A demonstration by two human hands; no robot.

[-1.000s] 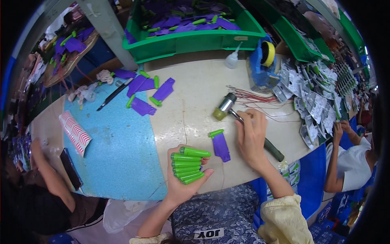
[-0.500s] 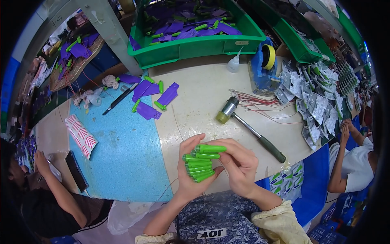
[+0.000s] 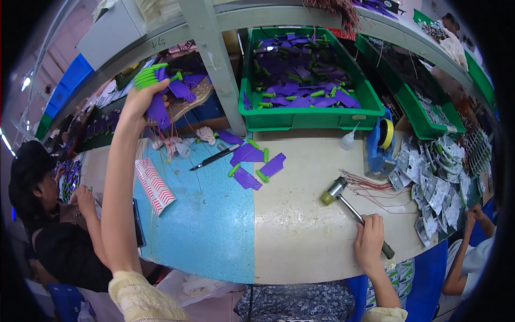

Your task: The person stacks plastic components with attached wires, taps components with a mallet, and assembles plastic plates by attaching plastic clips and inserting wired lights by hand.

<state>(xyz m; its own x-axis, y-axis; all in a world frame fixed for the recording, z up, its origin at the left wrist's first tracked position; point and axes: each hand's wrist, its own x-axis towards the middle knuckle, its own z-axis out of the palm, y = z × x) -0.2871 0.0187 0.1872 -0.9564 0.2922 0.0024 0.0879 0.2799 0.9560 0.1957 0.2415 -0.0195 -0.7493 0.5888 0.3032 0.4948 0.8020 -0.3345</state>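
Observation:
My left hand (image 3: 144, 96) is stretched out to the far left, closed around a bunch of green plastic tubes (image 3: 147, 77). It is at the shelf, where purple blades with green ends (image 3: 182, 90) lie piled; its fingers are partly hidden by the tubes. On the right side of the table, my right hand (image 3: 370, 241) rests with bent fingers over the handle of a hammer (image 3: 346, 199). The hammer lies flat, its head pointing to the far left and the handle's dark green end showing beyond my hand.
Several purple-and-green pieces (image 3: 248, 178) lie mid-table beside a black craft knife (image 3: 215, 157). Behind stands a green bin (image 3: 311, 119) of similar pieces. Right are a blue tape dispenser (image 3: 379, 153), thin red wires (image 3: 370, 185) and stacked grey-white parts (image 3: 429, 188). Co-workers sit at both sides.
My hands have parted from the bunch of green tubes. The left carried it far left to the shelf; the right went onto the hammer's handle. The view has shifted up and left.

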